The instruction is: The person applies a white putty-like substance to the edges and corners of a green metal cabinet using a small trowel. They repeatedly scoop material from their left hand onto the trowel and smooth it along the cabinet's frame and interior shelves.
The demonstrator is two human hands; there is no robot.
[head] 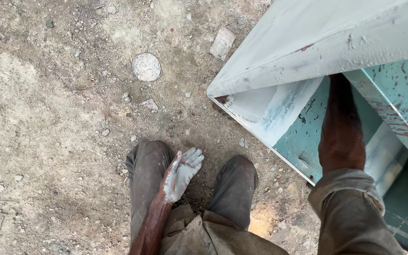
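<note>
The right forearm reaches up into the pale green metal cabinet lying to the right, its grip hidden, so I cannot tell its state, while the paint-smeared left hand hangs open, empty, between the knees.

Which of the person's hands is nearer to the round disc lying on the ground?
Left. The left hand hangs open over the knees, below the round disc. The right hand is hidden inside the cabinet, farther away.

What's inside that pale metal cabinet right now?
The right forearm reaches inside the cabinet; teal walls with worn paint show. The right hand is hidden behind the cabinet's top panel.
</note>
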